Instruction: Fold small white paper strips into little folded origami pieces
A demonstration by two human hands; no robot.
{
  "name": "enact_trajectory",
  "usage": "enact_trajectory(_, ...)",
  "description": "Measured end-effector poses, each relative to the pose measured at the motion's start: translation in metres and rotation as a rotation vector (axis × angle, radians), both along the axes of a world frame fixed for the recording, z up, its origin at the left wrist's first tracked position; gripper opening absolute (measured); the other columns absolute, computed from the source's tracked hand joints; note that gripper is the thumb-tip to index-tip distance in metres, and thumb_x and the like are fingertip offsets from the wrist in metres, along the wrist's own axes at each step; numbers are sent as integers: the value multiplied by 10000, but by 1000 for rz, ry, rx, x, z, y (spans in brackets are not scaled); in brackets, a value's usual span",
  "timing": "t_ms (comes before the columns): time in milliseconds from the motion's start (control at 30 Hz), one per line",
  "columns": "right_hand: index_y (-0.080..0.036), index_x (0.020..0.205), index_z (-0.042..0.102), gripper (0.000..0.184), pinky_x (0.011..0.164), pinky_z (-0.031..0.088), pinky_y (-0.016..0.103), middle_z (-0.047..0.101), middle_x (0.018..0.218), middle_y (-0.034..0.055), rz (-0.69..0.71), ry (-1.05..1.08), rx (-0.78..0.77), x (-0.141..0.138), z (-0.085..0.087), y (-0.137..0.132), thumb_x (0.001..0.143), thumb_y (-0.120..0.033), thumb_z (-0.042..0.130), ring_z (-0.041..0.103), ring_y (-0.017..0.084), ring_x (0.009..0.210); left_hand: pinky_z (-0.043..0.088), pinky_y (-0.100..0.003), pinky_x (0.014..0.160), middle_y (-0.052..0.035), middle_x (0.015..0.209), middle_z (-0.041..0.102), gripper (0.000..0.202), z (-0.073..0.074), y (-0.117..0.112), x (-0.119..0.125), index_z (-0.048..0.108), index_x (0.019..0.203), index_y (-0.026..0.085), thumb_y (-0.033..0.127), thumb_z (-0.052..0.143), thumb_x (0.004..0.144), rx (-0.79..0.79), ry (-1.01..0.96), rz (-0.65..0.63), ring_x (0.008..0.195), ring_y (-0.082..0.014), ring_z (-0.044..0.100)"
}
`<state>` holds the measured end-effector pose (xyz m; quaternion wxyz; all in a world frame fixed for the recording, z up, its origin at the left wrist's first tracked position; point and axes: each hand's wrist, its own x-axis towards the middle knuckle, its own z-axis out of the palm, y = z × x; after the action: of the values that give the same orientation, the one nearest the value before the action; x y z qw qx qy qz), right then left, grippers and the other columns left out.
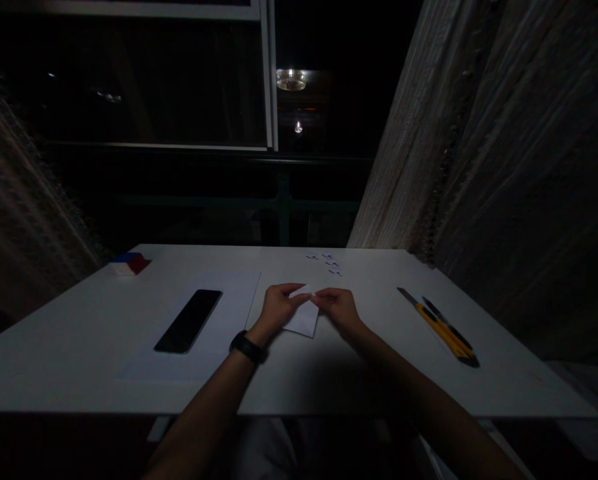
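A small piece of white paper [303, 321] is held between my two hands above the middle of the table. My left hand [279, 305], with a dark band [247, 347] on its wrist, pinches the paper's upper left part between thumb and fingers. At the paper's upper right edge, my right hand [337, 308] is closed in a pinch, its fingertips close to the left thumb. The dim light hides whether the paper is folded there.
On a larger white sheet [243, 300] to the left lies a black phone [189, 321]. A yellow utility knife [441, 327] and a dark pen [436, 312] lie at right. Several small dark-marked pieces [331, 264] sit at the back; a red, blue and white cube [129, 263] stands far left.
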<state>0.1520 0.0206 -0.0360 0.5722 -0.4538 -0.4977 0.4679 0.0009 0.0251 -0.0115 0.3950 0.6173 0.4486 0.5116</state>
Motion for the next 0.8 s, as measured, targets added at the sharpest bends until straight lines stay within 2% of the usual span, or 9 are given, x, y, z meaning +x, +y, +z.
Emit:
enact_trajectory(200, -126, 594, 643, 278, 452, 445, 253, 608, 496, 9, 107, 67, -60, 1, 4, -1, 475, -348, 761, 543, 121, 436, 475, -306, 688, -104, 837, 691, 320, 1, 1, -2, 691, 858, 123, 276, 727, 580, -10, 40, -9, 770, -221, 624)
enact_trajectory(400, -131, 575, 624, 268, 447, 450, 254, 605, 490, 6, 72, 10, -39, 3, 2, 1, 462, -331, 763, 544, 122, 431, 472, -310, 702, -95, 815, 689, 271, 1, 1, -2, 692, 813, 133, 256, 729, 575, 5, 44, -1, 755, -209, 622)
enact_trajectory(600, -137, 585, 631, 269, 443, 444, 264, 596, 477, 15, -7, -84, 17, 0, 1, -1, 474, -354, 746, 543, 138, 433, 470, -314, 712, -100, 832, 684, 363, -1, 3, -2, 681, 828, 121, 292, 766, 519, 11, 65, -9, 772, -217, 618)
enact_trajectory(800, -121, 595, 625, 337, 465, 450, 275, 599, 495, 21, 59, -48, -41, -1, 0, -2, 438, -384, 766, 551, 143, 444, 468, -307, 689, -97, 814, 680, 305, -6, 6, -3, 678, 813, 117, 265, 740, 553, -17, 44, 18, 744, -203, 614)
